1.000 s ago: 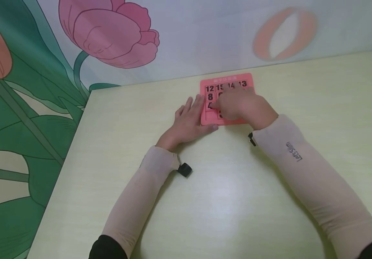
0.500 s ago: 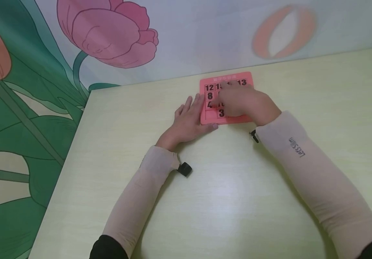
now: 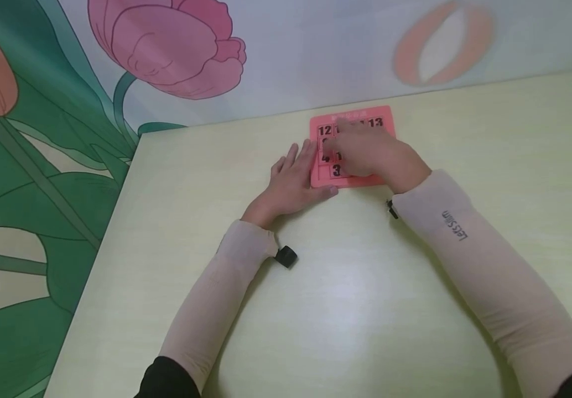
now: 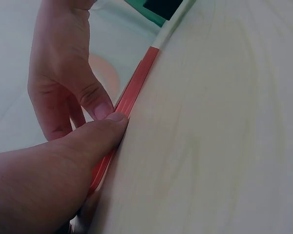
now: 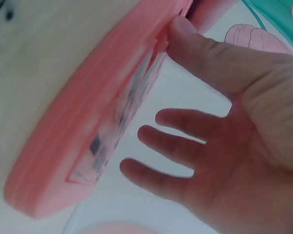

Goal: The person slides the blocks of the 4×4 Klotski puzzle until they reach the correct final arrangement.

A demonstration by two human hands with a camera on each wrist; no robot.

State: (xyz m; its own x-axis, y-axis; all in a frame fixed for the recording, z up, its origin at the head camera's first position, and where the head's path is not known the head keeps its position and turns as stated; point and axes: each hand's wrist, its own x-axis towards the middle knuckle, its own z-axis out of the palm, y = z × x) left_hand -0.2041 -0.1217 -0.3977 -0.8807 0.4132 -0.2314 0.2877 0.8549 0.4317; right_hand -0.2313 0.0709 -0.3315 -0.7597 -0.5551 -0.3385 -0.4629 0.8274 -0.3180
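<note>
A pink sliding number puzzle (image 3: 322, 173) lies flat on the table, with black numbers on its square tiles. My left hand (image 3: 290, 187) rests at its left side, fingers straight; the left thumb (image 4: 105, 129) touches the near edge of the frame. Over the tiles is my right hand (image 3: 373, 150), its thumb (image 5: 185, 36) touching the puzzle near the left column. Its other visible fingers are spread and hold nothing; the index finger is hidden in the right wrist view. Tiles 12, 13, 4 and 3 show at least partly, while the hand covers much of the middle.
The pale wooden table (image 3: 316, 309) meets a floral backdrop (image 3: 316, 61) just behind the puzzle. Both forearms wear light sleeves, and a small black device (image 3: 286, 257) sits at the left wrist.
My right thumb has moved up the left column, from the 4 tile to around the 8 tile, which it now covers. The left hand stays at the puzzle's side.
</note>
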